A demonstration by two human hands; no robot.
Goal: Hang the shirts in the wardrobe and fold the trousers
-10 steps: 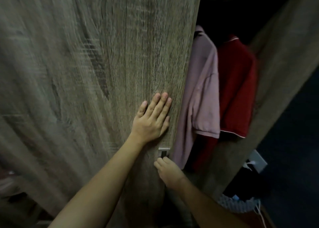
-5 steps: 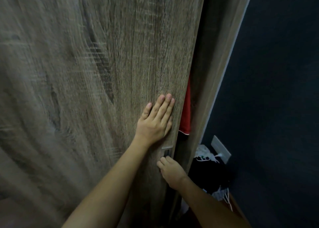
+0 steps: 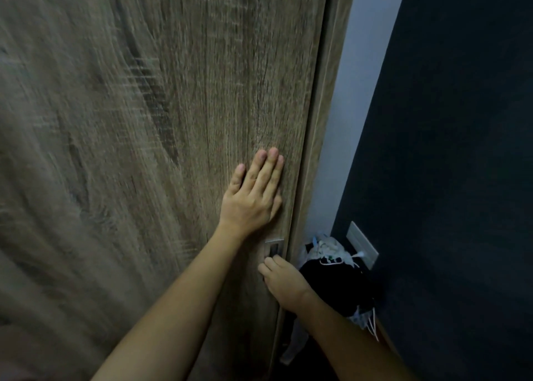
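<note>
The wardrobe door fills most of the view and meets the wardrobe frame along its right edge, with no gap showing. The dark wall stands further right. We lay the left hand flat on the door, fingers straight, gripping nothing. The right hand hooks its fingers into the recessed handle just below. No shirts or trousers are in view. We judge hanging finished; folding remains unconfirmed.
</note>
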